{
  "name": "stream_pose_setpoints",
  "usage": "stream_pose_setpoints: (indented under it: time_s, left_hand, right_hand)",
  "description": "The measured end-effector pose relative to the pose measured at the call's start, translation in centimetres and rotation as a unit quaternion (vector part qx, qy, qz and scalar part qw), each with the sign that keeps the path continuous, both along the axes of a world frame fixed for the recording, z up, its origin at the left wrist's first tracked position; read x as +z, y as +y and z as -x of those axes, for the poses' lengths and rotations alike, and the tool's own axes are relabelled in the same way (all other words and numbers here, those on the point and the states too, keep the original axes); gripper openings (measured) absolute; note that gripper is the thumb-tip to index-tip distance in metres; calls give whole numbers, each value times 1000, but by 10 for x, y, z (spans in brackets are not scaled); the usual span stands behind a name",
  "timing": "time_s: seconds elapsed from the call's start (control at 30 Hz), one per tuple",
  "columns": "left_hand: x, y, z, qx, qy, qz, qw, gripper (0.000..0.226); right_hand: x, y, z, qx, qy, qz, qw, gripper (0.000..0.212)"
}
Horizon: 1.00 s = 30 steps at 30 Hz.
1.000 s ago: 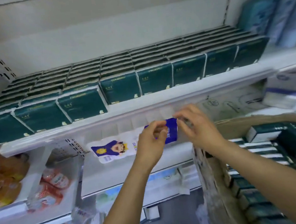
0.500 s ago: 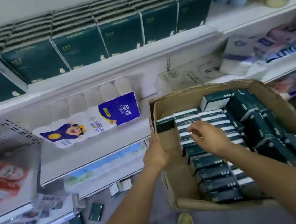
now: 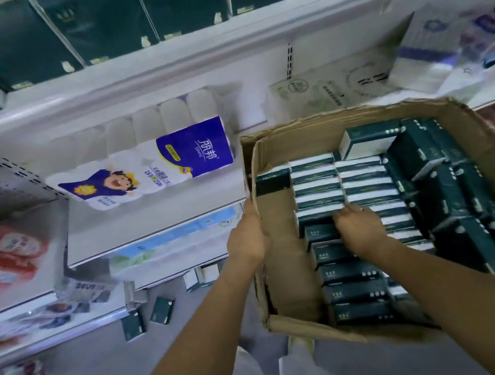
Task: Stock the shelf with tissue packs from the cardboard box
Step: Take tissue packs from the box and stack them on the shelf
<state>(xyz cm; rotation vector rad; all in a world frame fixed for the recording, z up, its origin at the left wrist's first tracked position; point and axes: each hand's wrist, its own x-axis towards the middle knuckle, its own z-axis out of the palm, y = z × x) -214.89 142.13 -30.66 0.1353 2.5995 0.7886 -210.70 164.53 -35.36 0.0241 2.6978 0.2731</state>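
Upper shelf: white metal upper shelf (image 3: pixel 166 70), a row of dark green tissue packs (image 3: pixel 100 22).
Middle shelf (image 3: pixel 152 224): white-and-blue plastic-wrapped toilet-roll bundle (image 3: pixel 152 163).
Grey floor (image 3: pixel 91 371): two small dark green fallen packs (image 3: pixel 161 310).

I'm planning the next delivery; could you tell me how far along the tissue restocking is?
Done: green packs line the upper shelf. In hand: left hand grips the cardboard box wall; right hand touches the boxed packs. Left: the box looks mostly full.

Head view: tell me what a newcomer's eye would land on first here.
The open cardboard box at right, packed with dark green tissue packs, draws the eye first; the right hand reaches into them while the left hand holds its left wall. Next, the blue-and-white toilet roll pack with a cartoon child on the shelf left of the box.
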Motion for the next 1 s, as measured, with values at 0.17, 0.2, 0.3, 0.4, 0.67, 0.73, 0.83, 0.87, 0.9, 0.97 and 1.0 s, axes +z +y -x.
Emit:
stream_pose_setpoints:
  time_s: [0.17, 0.2, 0.3, 0.4, 0.67, 0.73, 0.83, 0.87, 0.9, 0.97, 1.0]
  left_hand:
    - [4, -4, 3, 15, -13, 11, 1000, 67]
    - [5, -4, 4, 16, -16, 6, 1000, 66]
    - [9, -4, 3, 27, -14, -19, 999, 61]
    - [10, -5, -1, 42, -3, -50, 998, 58]
    - [27, -14, -5, 60, 123, -110, 984, 75]
    - [40, -18, -1, 9, 188, -142, 972, 88]
    - [65, -25, 3, -82, 247, -181, 948, 82]
    - [74, -28, 3, -77, 239, -214, 944, 71]
    - [84, -32, 1, -57, 212, -255, 942, 59]
    - [104, -38, -3, 13, 114, -334, 936, 41]
    - [112, -41, -4, 47, 66, -371, 925, 37]
  right_hand:
    - [-2, 12, -3, -28, 30, 105, 994, 41]
    - [3, 14, -3, -61, 46, 164, 984, 41]
    - [24, 16, -1, -186, 86, 357, 911, 30]
    - [51, 11, 9, -321, 137, 533, 771, 23]
    - [98, -6, 23, -430, 98, 672, 596, 15]
    - [108, -13, 25, -439, 32, 701, 562, 22]
    - [120, -25, 28, -427, -71, 719, 543, 40]
    - [125, -30, 28, -421, -91, 724, 539, 47]
    - [132, -34, 28, -412, -102, 727, 540, 58]
    - [144, -44, 30, -389, -114, 731, 550, 78]
    - [150, -50, 32, -372, -110, 732, 560, 84]
